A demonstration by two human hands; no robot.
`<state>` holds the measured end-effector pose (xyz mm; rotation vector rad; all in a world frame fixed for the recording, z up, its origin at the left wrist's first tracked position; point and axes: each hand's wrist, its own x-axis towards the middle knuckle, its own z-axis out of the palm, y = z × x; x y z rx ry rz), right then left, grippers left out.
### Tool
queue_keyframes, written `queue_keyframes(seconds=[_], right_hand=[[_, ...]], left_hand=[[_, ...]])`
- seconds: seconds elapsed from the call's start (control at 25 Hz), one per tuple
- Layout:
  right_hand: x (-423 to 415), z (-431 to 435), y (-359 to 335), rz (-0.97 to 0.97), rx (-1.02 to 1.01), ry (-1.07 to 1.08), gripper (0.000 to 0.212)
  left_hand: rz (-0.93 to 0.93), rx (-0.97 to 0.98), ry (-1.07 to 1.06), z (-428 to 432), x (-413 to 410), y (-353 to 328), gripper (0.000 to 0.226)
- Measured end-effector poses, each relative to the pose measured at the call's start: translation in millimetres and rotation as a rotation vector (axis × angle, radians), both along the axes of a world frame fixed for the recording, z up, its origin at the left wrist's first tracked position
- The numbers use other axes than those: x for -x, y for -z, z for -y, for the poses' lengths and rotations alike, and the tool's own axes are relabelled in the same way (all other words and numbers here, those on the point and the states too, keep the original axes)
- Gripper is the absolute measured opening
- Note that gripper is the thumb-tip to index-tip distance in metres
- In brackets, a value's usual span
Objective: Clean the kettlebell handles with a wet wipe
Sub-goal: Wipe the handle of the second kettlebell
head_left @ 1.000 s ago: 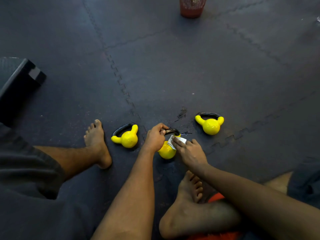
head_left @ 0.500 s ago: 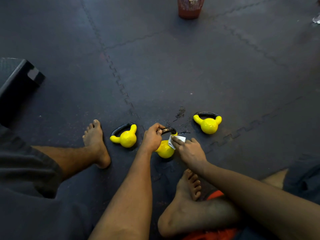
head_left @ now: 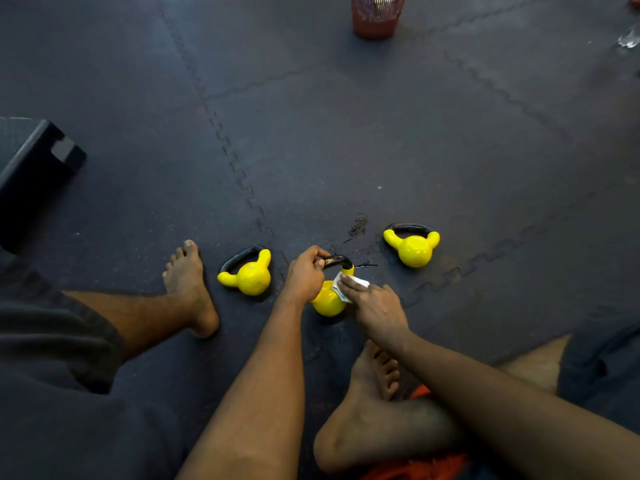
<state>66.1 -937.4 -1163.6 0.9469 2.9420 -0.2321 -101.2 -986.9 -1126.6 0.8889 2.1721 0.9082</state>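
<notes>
operator a: state the position of the work item.

operator b: the middle kettlebell [head_left: 327, 301] lies on the floor mat [head_left: 381, 133], between the person's two forearms. its yellow body points toward the person and its black handle [head_left: 337, 262] points away.

operator a: state the condition of the hands.

operator b: the left hand [head_left: 304, 275] is closed round the left end of the handle, fingers curled over the bar. the right hand [head_left: 377, 308] grips the wet wipe [head_left: 349, 285], fingers bent over it, and presses it against the right end of the handle where the black bar meets the yellow horn. the thumb of the right hand is hidden.

operator a: list the other units.

operator b: the left kettlebell [head_left: 249, 277] lies on the mat just beside the left foot [head_left: 188, 289], apart from both hands. the right kettlebell [head_left: 414, 249] lies on the mat beyond the right hand, also untouched. both show yellow bodies and black handles.

operator a: list the surroundings.

operator b: a wet patch [head_left: 358, 225] marks the mat between the middle and right units. a red mesh basket [head_left: 376, 15] stands at the far edge of the view. a black block [head_left: 34, 168] sits at the left edge. the right foot [head_left: 367, 410] is tucked under the right forearm.
</notes>
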Motion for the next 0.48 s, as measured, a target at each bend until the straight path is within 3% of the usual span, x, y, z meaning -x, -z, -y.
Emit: queue_keyframes(seconds=[0.12, 0.24, 0.36, 0.48], right_hand=[[-1, 6, -3, -0.084, 0.055, 0.084, 0.055], [-1, 9, -3, -0.243, 0.181, 0.524, 0.040], [10, 4, -13, -0.367, 0.525, 0.925, 0.031], [36, 12, -26, -0.541, 0.777, 0.990, 0.031]], left_hand=[[0.000, 0.004, -0.010, 1, 1, 2, 0.020], [0.007, -0.003, -0.023, 3, 2, 3, 0.021], [0.007, -0.006, -0.016, 4, 2, 3, 0.021], [-0.001, -0.005, 0.000, 4, -1, 3, 0.021]])
